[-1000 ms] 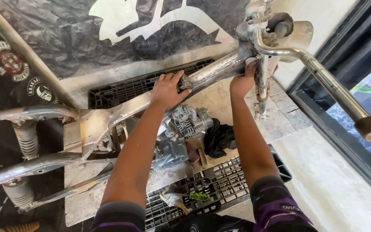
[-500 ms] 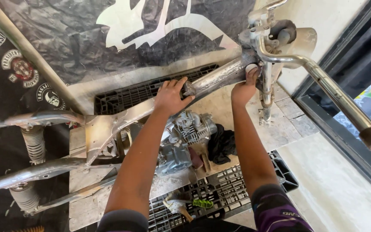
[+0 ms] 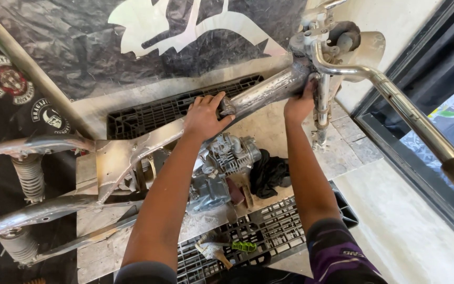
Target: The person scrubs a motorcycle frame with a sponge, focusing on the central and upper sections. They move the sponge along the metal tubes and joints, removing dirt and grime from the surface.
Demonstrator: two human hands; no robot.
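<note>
While I leaned over bare motorcycle frame [image 3: 148, 147], left hand [image 3: 204, 117] wrapped closed around sloping main tube [image 3: 261, 92]; right hand [image 3: 299, 103] clasped same tube near steering head [image 3: 319, 39]. Frame judged heavy, rigid, dusty steel; tube best hold. Engine [image 3: 222, 171] sat below.

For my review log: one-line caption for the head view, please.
Left hand and right hand grip the bare motorcycle frame tube above the engine.

left hand [image 3: 204, 117]: slid a little along frame tube [image 3: 261, 92] | right hand [image 3: 299, 103]: dropped below steering head
</note>
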